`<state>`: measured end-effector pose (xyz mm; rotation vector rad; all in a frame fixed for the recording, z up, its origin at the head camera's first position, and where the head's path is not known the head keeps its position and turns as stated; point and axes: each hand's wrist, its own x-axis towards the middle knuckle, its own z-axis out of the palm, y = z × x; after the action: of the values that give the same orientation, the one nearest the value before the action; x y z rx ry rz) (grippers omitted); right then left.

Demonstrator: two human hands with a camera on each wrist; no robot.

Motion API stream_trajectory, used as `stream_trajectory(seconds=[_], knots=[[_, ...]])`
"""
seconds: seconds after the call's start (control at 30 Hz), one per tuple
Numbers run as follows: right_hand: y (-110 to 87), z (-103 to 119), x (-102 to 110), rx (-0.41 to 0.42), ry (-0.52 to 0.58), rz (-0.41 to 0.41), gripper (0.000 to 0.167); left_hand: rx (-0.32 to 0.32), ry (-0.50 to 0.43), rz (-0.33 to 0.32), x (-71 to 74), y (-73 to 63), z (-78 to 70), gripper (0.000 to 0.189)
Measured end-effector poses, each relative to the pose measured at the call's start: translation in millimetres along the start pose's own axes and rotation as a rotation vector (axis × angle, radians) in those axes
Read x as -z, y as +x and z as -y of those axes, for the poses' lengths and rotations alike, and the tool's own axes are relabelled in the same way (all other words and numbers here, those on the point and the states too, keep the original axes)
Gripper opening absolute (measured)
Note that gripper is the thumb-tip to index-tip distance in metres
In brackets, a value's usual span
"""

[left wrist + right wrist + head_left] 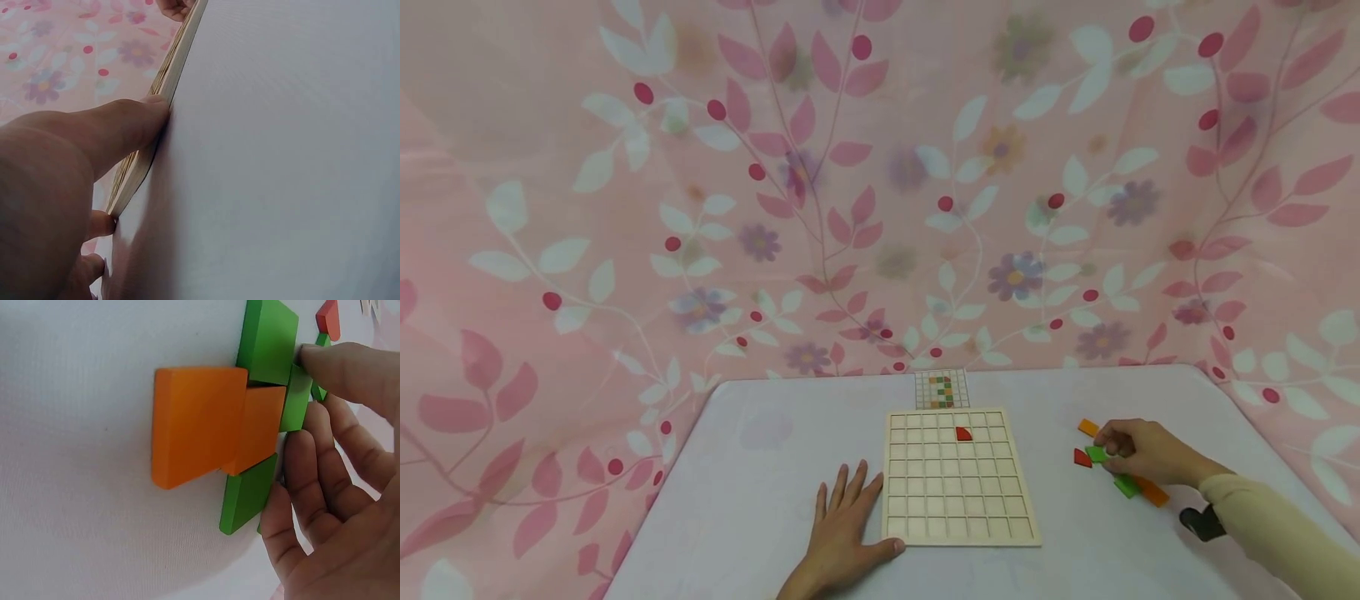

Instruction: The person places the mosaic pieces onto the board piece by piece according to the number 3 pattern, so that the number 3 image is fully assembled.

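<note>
Head view: the grid board (955,486) lies on the tabletop (737,467), a red tile (964,434) in one of its far rows and a pattern card (943,392) just beyond it. Left of the board, the left hand (842,537) lies spread, thumb at its near corner. Right of the board, the right hand (1138,454) curls over loose tiles (1152,492); whether it pinches one, I cannot tell. Taking a single tile by opposite edges should work best.

Left wrist view: here the thumb clearly rests against the board's side; light pressure should steady it.

Right wrist view: tile thickness shows only here, as does the thumb beside a green tile (297,400) crowded by neighbours; sliding it clear first would avoid dragging them.
</note>
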<state>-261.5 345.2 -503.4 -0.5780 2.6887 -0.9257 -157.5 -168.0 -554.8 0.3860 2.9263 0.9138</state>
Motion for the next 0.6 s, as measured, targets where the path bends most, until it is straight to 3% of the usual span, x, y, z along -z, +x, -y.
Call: stream_trajectory(seconds=[0.33, 0.6], knots=[[-0.5, 0.9, -5.4, -0.047, -0.02, -0.031, 0.025, 0.011, -0.004, 0.019, 2.2, -2.4, -3.7, 0.102], [-0.1, 4.0, -16.8, -0.008, -0.257, -0.113, 0.023, 0.017, -0.004, 0.02, 1.8, -0.5, -2.7, 0.102]])
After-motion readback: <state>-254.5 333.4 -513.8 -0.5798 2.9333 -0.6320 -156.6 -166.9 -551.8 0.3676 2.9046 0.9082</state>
